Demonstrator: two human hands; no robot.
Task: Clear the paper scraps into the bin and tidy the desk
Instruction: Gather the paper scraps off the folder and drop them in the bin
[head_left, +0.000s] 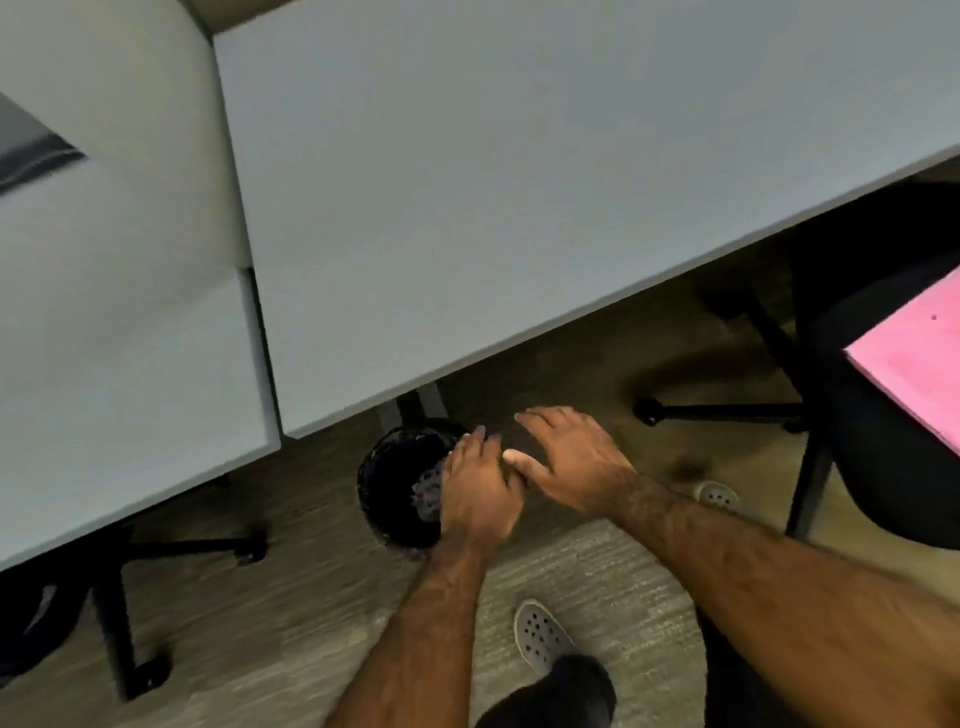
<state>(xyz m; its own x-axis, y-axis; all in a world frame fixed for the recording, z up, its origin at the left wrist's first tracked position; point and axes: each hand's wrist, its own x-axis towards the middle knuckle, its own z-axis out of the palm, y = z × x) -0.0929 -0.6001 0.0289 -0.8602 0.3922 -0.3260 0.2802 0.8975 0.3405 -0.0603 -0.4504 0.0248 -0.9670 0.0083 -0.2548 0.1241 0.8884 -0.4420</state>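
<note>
Both hands hang over the bin (395, 488): left hand (480, 488) above its rim, right hand (566, 462) just beside, fingers spread, seemingly holding nothing.

Black office chair (893, 452) sitting at right, a pink sheet (919, 358) lying on its seat. Its wheeled base (727, 413) reaching out over the brown-grey carpet (311, 597). Second chair base (156, 561) showing at lower left. Two grey perforated clogs (540, 634) standing on the carpet, one near (717, 496) the right chair.
</note>
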